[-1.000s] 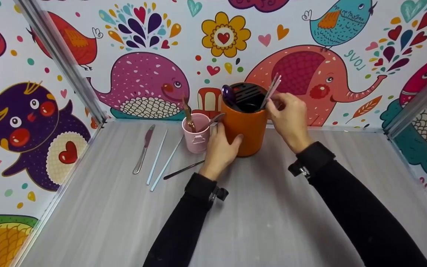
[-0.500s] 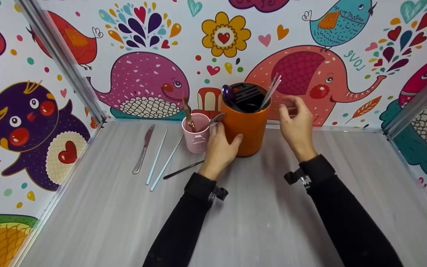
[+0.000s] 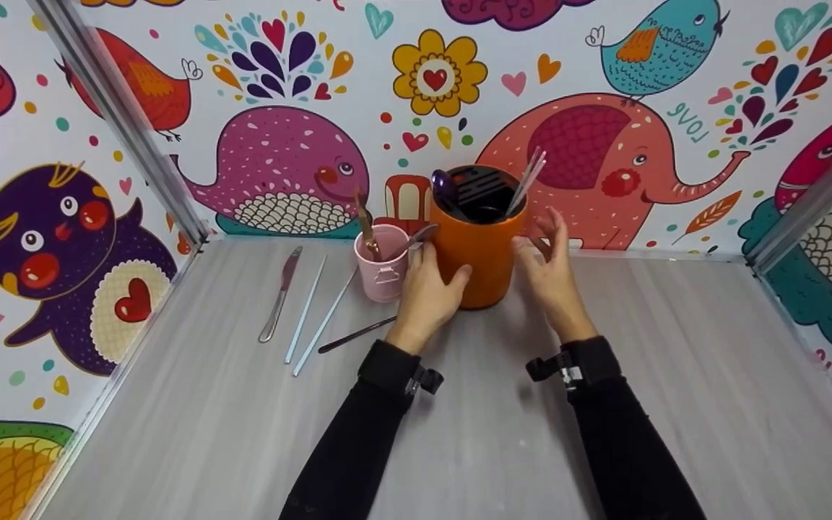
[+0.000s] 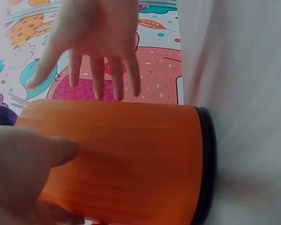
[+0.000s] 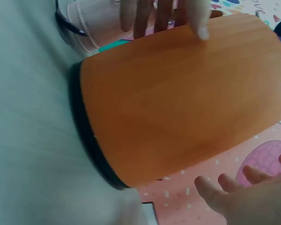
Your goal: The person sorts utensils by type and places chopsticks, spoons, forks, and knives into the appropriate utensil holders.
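Note:
An orange utensil holder [image 3: 487,267] with a black slotted insert stands upright near the back wall. A purple spoon [image 3: 444,185] and pale, thin sticks [image 3: 529,180] poke out of its top. My left hand [image 3: 427,300] holds the holder's left side, thumb across the front and fingers round the back. In the left wrist view, my right hand [image 4: 103,42] hangs beside the opposite side with spread fingers and nothing in them. A small pink bucket [image 3: 381,282] to the left contains a brown-gold utensil [image 3: 368,227] and a spoon or fork whose handle [image 3: 423,235] leans toward the holder.
On the grey table [image 3: 170,433] left of the bucket lie a table knife [image 3: 284,292] and two light blue sticks [image 3: 326,321]. A dark thin stick [image 3: 357,336] reaches behind my left wrist. Printed animal panels [image 3: 271,173] close off the back and sides.
My right hand has let go of the pale sticks, drawn away to the right, then dropped lower beside the holder. The left hand has stayed in place.

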Motion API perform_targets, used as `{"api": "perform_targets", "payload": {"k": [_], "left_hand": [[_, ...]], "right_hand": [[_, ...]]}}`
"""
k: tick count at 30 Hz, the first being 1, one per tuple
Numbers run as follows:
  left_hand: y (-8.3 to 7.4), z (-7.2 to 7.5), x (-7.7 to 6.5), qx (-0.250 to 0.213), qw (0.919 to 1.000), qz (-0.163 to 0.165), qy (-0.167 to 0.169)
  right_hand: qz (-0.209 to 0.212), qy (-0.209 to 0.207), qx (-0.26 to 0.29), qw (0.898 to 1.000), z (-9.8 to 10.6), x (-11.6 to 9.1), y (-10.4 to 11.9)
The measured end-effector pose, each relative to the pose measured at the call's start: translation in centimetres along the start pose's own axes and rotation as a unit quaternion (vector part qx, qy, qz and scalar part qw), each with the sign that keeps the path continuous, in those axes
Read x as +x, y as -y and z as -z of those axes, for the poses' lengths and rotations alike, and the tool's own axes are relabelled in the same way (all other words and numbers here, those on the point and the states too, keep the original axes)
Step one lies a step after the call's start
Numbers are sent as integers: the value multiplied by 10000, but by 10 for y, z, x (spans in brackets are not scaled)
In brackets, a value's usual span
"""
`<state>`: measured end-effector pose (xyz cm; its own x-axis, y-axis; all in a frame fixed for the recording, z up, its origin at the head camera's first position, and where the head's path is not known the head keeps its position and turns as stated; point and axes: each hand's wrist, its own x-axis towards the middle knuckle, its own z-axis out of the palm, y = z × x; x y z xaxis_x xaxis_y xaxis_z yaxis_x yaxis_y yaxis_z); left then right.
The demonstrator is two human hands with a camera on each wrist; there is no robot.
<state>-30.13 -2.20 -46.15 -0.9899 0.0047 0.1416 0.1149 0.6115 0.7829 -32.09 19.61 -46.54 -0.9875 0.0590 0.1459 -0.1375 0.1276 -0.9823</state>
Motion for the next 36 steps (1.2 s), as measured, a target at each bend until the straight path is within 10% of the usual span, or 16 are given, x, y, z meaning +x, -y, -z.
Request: {"api": "perform_targets", "payload": {"k": [20,36], "left_hand": [[5,0,-7,183,9997,-104,-152],[2,2,-7,252,9990,-357,-59]], "right_hand": [[809,484,-619,9936,-41,12,-48],[895,479,-580,9931,-33,13,-47]]}}
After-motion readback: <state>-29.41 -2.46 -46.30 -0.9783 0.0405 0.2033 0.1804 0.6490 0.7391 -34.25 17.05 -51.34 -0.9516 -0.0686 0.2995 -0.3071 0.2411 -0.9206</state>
